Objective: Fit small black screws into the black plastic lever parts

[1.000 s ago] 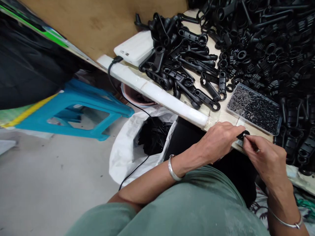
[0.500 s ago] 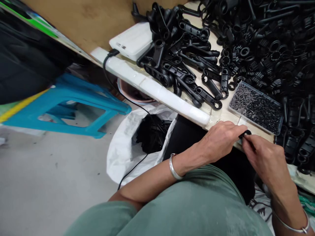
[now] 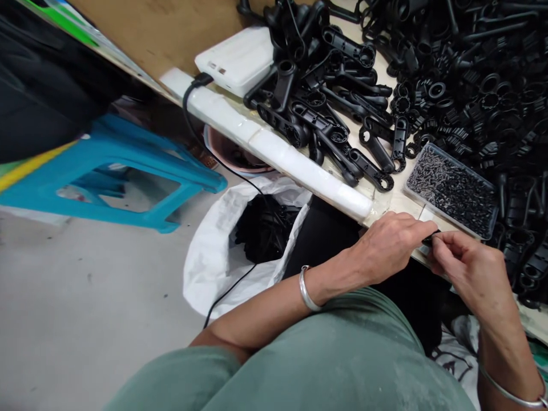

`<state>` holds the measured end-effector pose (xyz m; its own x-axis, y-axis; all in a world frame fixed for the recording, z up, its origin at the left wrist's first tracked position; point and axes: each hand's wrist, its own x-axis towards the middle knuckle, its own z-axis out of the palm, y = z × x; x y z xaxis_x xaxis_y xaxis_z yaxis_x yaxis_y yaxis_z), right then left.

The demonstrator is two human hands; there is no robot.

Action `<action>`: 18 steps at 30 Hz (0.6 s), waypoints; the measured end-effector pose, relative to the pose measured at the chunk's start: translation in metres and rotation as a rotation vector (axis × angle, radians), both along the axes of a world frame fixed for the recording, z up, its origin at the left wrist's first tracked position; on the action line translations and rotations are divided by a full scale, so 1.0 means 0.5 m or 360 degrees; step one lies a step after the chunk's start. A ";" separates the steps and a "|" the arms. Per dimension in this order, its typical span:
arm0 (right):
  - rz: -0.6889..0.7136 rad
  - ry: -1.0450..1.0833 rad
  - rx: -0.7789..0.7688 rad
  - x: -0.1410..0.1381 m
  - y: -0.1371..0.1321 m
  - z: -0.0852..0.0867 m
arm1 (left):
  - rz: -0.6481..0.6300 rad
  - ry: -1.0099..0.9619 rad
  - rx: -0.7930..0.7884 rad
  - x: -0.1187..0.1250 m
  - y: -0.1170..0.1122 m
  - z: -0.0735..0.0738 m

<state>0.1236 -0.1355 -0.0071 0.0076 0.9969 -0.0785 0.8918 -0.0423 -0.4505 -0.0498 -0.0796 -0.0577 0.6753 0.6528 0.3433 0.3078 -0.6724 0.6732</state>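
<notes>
A small black plastic part [image 3: 429,237] sits between my two hands at the table's front edge, mostly covered by fingers. My left hand [image 3: 387,246] is closed around it from the left, palm down. From the right, my right hand [image 3: 473,268] pinches at the same part with thumb and forefinger; whether a tiny piece is in that pinch, I cannot make out. Just beyond the hands lies a clear plastic box [image 3: 451,191] filled with tiny grey and black pieces.
Black plastic arms [image 3: 325,125] and a heap of black rings [image 3: 475,97] cover the table. A white power bank [image 3: 237,60] with a black cable rests by the taped edge [image 3: 274,151]. Below are a white sack [image 3: 205,268] of black parts and a blue stool [image 3: 107,148].
The view has shifted slightly, so the table things appear a little farther right. Both hands stay together on the black part, which is more covered by fingers now.
</notes>
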 end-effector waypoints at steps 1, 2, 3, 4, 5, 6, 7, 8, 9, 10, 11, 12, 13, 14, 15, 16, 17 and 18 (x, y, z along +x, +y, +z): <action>0.0003 -0.0059 0.0020 -0.005 0.000 0.004 | -0.0004 -0.0006 0.0000 0.000 0.000 0.000; -0.0009 -0.0106 0.0033 -0.009 0.001 0.008 | -0.0006 -0.0011 0.0000 -0.001 0.001 0.000; -0.0016 -0.0148 0.0039 -0.014 0.002 0.012 | -0.0011 -0.0011 0.0000 -0.001 0.001 0.000; 0.0007 -0.0182 0.0047 -0.017 0.003 0.015 | -0.0017 -0.0008 -0.0001 -0.001 0.002 0.000; 0.0034 -0.0215 0.0056 -0.020 0.004 0.017 | -0.0023 -0.0004 -0.0003 -0.001 0.002 0.000; 0.0062 -0.0250 0.0065 -0.020 0.004 0.018 | -0.0026 -0.0004 -0.0004 -0.001 0.003 0.001; 0.0087 -0.0290 0.0078 -0.020 0.005 0.018 | -0.0028 -0.0007 -0.0003 -0.002 0.003 0.001; 0.0115 -0.0331 0.0088 -0.018 0.006 0.017 | -0.0029 -0.0010 -0.0003 -0.002 0.003 0.002; 0.0145 -0.0376 0.0097 -0.016 0.007 0.016 | -0.0033 -0.0014 -0.0002 -0.003 0.003 0.003; 0.0171 -0.0428 0.0103 -0.014 0.007 0.015 | -0.0033 -0.0023 0.0001 -0.003 0.002 0.004; 0.0200 -0.0495 0.0107 -0.014 0.008 0.014 | -0.0039 -0.0031 0.0004 -0.003 0.001 0.005; 0.0235 -0.0585 0.0111 -0.015 0.007 0.013 | -0.0042 -0.0042 0.0003 -0.003 0.000 0.005; 0.0269 -0.0701 0.0120 -0.020 0.006 0.013 | -0.0041 -0.0059 0.0001 -0.003 -0.001 0.005; 0.0296 -0.0841 0.0131 -0.028 0.005 0.013 | -0.0034 -0.0078 -0.0007 -0.002 -0.003 0.004; 0.0314 -0.0994 0.0147 -0.038 0.002 0.014 | -0.0021 -0.0099 -0.0024 -0.001 -0.006 0.003; 0.0322 -0.1142 0.0161 -0.051 0.000 0.016 | -0.0005 -0.0119 -0.0045 0.000 -0.008 0.000; 0.0322 -0.1266 0.0174 -0.065 -0.002 0.017 | 0.0016 -0.0142 -0.0065 0.001 -0.010 -0.003; 0.0316 -0.1350 0.0179 -0.079 -0.004 0.019 | 0.0034 -0.0163 -0.0083 0.001 -0.012 -0.006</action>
